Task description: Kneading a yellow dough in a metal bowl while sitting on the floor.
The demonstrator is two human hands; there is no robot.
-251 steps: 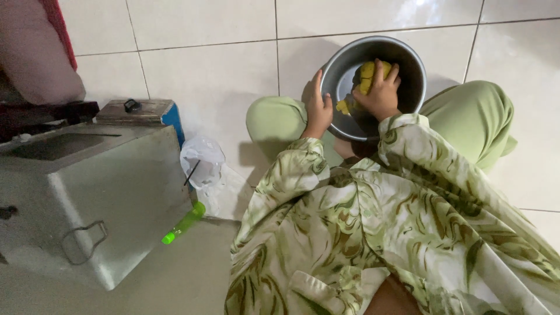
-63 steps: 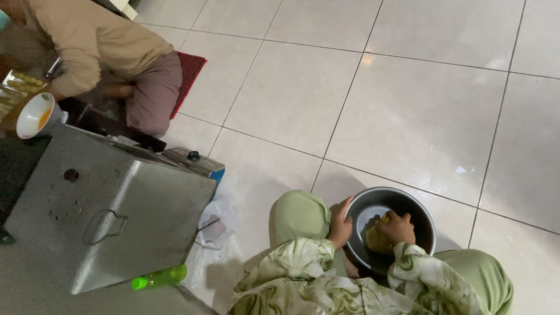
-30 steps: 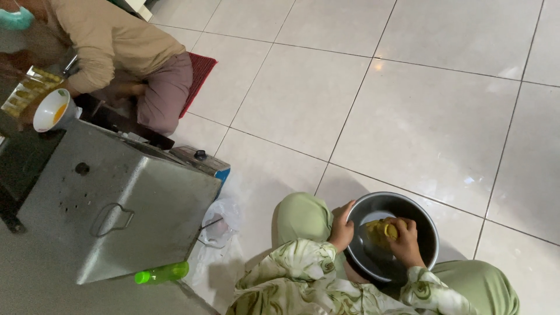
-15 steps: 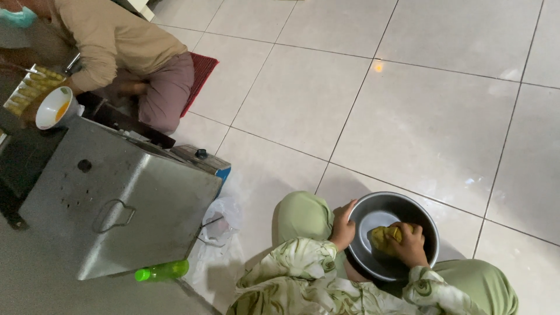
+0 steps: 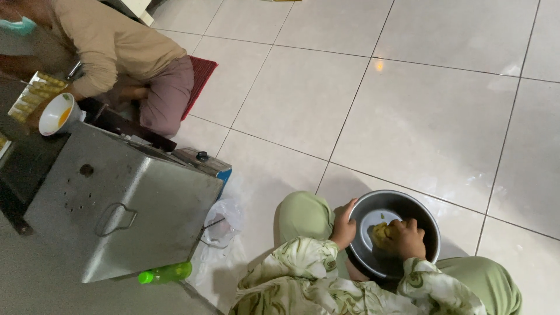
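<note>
Metal bowl [image 5: 392, 205] on the floor [image 5: 420, 116], holding yellow dough [image 5: 380, 232]. My left hand [image 5: 344, 224] grips its rim; my right hand [image 5: 402, 239] clutches the dough.

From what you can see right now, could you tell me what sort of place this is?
Probably a home floor used for food preparation. The left hand steadies a metal bowl on pale floor tiles, the right hand presses yellow dough, and a metal box stands nearby.

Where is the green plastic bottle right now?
The green plastic bottle lies on the floor at lower left of the head view, against the front edge of the big steel box.
</note>
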